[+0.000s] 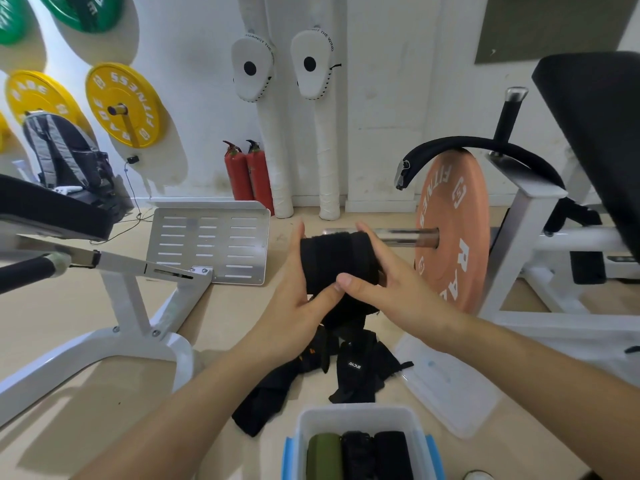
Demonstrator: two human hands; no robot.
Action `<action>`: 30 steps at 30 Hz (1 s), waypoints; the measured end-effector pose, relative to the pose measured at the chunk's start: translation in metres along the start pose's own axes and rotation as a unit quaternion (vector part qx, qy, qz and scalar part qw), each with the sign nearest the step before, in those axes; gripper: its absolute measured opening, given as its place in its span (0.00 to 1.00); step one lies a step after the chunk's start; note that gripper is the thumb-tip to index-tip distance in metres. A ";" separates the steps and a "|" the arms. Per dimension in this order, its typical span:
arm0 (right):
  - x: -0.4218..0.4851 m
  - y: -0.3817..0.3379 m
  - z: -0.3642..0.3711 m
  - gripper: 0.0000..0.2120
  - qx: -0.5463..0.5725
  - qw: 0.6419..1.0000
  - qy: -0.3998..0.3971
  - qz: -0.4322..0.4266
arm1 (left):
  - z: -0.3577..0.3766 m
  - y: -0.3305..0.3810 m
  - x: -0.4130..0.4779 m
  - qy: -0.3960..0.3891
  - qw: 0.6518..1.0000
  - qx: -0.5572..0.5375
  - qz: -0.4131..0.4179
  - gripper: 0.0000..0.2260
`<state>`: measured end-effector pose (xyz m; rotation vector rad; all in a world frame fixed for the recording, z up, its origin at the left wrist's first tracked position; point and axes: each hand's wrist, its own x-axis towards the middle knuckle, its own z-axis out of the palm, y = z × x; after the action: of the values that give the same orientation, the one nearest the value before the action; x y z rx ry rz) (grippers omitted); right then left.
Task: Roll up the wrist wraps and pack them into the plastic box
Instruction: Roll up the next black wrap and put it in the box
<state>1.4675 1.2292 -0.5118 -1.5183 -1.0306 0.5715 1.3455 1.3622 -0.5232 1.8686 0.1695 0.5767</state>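
A black wrist wrap [334, 263], mostly wound into a thick roll, is held up in front of me. My left hand [298, 299] grips its left end, thumb across the front. My right hand [384, 282] grips the right end, thumb meeting the left thumb. The wrap's loose tail hangs below the roll. On the floor beneath lie several unrolled black wraps [339, 368]. The clear plastic box [360, 415] with blue latches sits at the bottom edge and holds one green roll [323, 455] and two black rolls [375, 453].
The box's clear lid [446, 386] lies on the floor to the right. An orange weight plate [453, 230] on a bar and a white machine frame [526, 244] stand right. Another white frame [114, 327] and a metal footplate [211, 244] stand left.
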 end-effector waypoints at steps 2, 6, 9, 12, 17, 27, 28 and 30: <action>-0.001 0.000 -0.001 0.42 -0.030 0.999 -0.018 0.006 | -0.002 0.000 0.000 -0.008 1.000 -0.004 -0.014 0.42; 0.003 0.000 -0.009 0.39 0.002 1.000 -0.024 0.019 | -0.009 0.003 0.000 0.022 0.999 -0.029 -0.010 0.28; 0.002 -0.008 -0.013 0.25 0.084 0.996 0.006 0.027 | -0.006 0.008 -0.001 0.004 0.999 -0.048 0.001 0.26; 0.003 -0.006 -0.015 0.18 0.074 0.997 0.010 -0.011 | -0.003 0.008 -0.001 0.002 0.999 -0.045 0.013 0.27; 0.005 -0.004 -0.018 0.12 0.104 0.993 0.026 -0.041 | -0.005 0.014 -0.001 0.006 0.995 -0.096 -0.023 0.24; 0.003 -0.007 -0.014 0.21 0.093 0.995 0.024 0.000 | -0.016 0.019 0.005 0.033 0.992 -0.114 -0.048 0.15; 0.003 -0.008 -0.013 0.22 0.109 0.994 0.010 0.025 | -0.017 0.017 0.005 0.032 0.994 -0.104 -0.033 0.16; 0.003 -0.010 -0.012 0.22 0.132 0.989 -0.012 0.059 | -0.018 0.014 0.004 0.035 0.997 -0.074 -0.005 0.17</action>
<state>1.4758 1.2251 -0.4988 -1.3456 -0.8498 0.7788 1.3385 1.3736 -0.5042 1.7046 0.1775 0.6304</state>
